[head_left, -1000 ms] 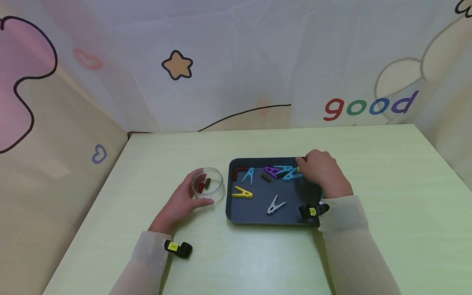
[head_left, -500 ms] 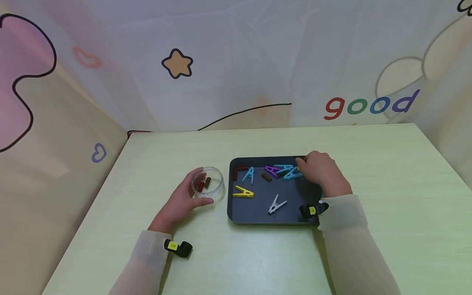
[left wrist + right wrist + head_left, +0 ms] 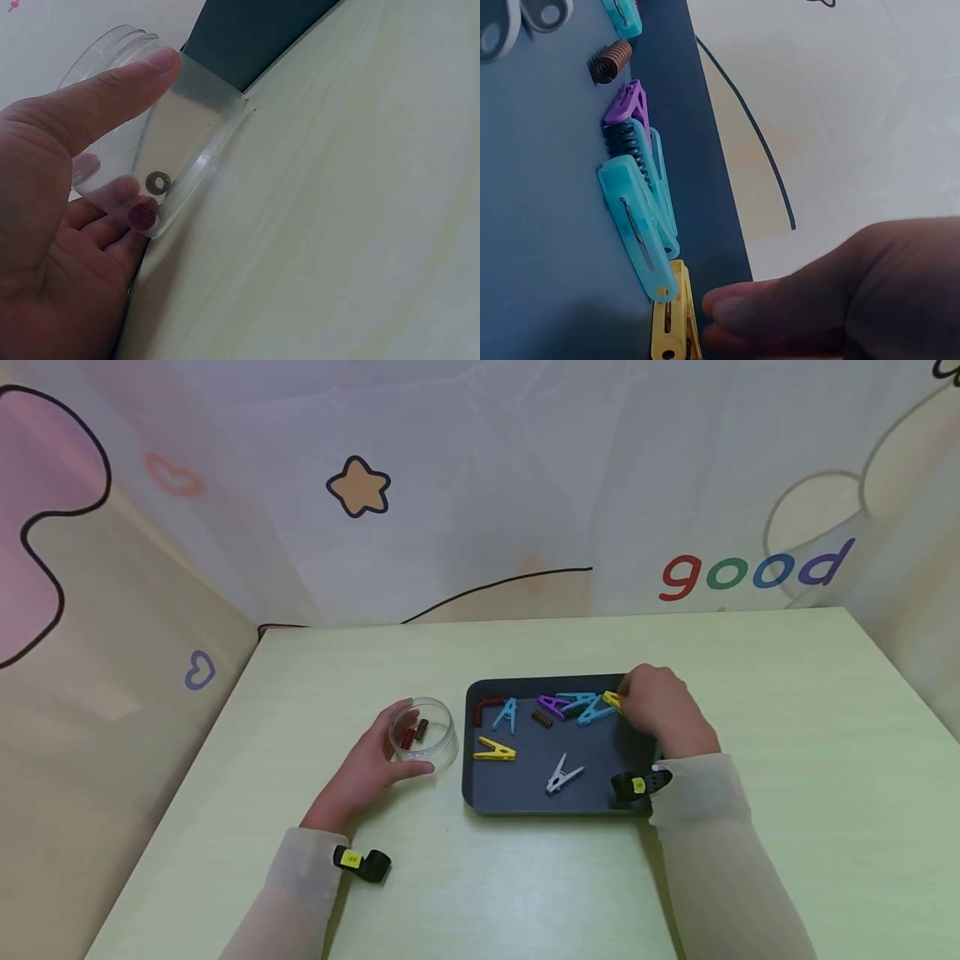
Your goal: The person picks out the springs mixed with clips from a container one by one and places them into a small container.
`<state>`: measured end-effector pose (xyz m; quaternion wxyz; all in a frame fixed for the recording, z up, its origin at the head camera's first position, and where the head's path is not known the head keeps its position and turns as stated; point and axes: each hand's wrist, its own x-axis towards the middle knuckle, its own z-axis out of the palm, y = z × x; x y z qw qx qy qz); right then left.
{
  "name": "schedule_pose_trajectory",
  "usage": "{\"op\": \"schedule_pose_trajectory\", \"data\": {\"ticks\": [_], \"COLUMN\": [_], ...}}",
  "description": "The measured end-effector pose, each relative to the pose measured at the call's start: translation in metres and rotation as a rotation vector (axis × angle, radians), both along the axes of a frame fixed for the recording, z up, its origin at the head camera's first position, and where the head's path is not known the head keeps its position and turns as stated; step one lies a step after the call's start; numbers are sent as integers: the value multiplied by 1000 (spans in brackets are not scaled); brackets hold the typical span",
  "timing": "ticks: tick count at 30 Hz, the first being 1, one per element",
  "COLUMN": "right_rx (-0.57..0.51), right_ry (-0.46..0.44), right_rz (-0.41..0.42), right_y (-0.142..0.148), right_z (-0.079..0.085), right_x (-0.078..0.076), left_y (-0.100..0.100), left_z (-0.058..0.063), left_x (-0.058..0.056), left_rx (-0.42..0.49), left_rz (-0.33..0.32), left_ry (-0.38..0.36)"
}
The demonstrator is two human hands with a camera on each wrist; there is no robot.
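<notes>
My left hand (image 3: 367,777) grips a clear plastic jar (image 3: 199,124), thumb on one side and fingers on the other. Inside the jar lie a red spring (image 3: 143,214) and a bronze spring (image 3: 158,183). My right hand (image 3: 666,710) is at the back right corner of a dark grey tray (image 3: 517,795), thumb and fingers bent toward each other. Its fingertips are right beside a yellow clothespin (image 3: 667,322); I cannot tell whether they pinch anything. Blue clothespins (image 3: 634,225), a purple clothespin (image 3: 630,101) and a black spring (image 3: 622,142) lie bunched close by.
Also in the tray are a brown spring (image 3: 542,719), a white clothespin (image 3: 561,777), another yellow clothespin (image 3: 495,750), a light blue clothespin (image 3: 506,716) and red springs (image 3: 478,716). The tray stands on a pale wooden table (image 3: 450,893), with a printed cloth (image 3: 480,485) behind.
My right hand has shifted slightly to the right, uncovering more of the yellow clothespin and the tray's back rim. The left hand keeps its grip on the jar, nearly unmoved.
</notes>
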<state>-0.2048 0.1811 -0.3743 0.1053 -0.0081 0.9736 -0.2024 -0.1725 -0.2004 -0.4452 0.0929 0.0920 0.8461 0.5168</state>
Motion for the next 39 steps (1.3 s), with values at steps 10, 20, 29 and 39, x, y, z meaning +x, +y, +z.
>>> {"op": "schedule_pose_trajectory", "data": {"ticks": [10, 20, 29, 39], "right_rx": [-45, -54, -49, -44], "right_ry": [14, -31, -38, -65], "right_rz": [-17, -21, -13, 12], "right_y": [5, 8, 8, 11], "right_z": [-2, -4, -5, -6], "right_x": [1, -2, -1, -2], "left_y": [-1, 0, -1, -1], "left_z": [-2, -1, -2, -2], "left_x": [-1, -1, -2, -1], "left_rx": [3, -8, -22, -17], "left_rz": [-5, -9, -3, -4], "left_ry": [6, 6, 3, -1]}}
